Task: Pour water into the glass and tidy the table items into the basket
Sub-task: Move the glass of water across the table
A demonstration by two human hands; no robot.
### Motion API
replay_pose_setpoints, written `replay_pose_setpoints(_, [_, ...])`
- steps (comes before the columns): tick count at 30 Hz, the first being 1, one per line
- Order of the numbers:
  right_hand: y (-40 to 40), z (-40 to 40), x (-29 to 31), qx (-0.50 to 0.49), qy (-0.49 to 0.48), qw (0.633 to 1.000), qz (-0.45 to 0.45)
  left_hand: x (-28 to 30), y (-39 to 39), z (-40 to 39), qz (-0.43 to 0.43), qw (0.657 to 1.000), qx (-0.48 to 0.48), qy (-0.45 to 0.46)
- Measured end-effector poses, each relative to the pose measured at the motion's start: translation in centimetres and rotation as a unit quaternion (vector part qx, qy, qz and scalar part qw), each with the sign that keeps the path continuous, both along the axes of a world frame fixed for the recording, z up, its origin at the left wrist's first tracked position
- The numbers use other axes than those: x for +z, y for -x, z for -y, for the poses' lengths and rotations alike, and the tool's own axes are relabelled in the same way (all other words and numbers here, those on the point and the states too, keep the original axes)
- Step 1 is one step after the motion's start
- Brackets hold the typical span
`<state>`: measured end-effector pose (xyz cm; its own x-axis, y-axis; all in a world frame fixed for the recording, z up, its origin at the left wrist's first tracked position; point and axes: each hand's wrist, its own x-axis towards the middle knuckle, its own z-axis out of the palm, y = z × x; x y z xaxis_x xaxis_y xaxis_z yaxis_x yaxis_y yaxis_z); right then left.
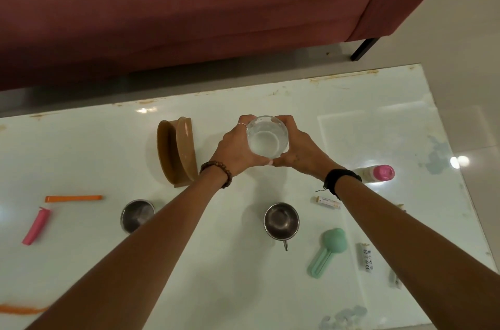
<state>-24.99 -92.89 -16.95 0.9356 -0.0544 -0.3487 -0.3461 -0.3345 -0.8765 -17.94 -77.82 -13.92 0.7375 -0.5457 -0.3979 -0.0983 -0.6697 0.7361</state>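
A clear glass (267, 137) holding water stands upright near the middle of the white table (378, 118). My left hand (234, 150) wraps its left side and my right hand (300, 148) wraps its right side, thumbs meeting at the near side. A brown holder (177, 152) stands just left of my left hand. Two steel cups (281, 221) (136, 214) sit nearer to me, one under each forearm gap. No basket is in view.
Scattered on the table are an orange stick (73, 198), a pink tube (36, 225), a mint green tool (328, 251), two small white tubes (328, 202) (365, 256) and a pink-capped bottle (378, 173). A maroon sofa (189, 5) runs behind the far table edge.
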Motion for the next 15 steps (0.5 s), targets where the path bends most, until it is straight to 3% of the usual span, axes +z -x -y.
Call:
replay_pose_setpoints(10, [0.3, -0.9, 1.5, -0.005, 0.021, 0.999, -0.028, -0.1, 1.4, 0.5, -0.037, 0.998, 0.040, 0.026])
replay_pose_setpoints(15, [2.3, -3.4, 4.1, -0.089, 0.107, 0.990, -0.024, 1.2, 4.9, -1.3, 0.095, 0.991, 0.093, 0.026])
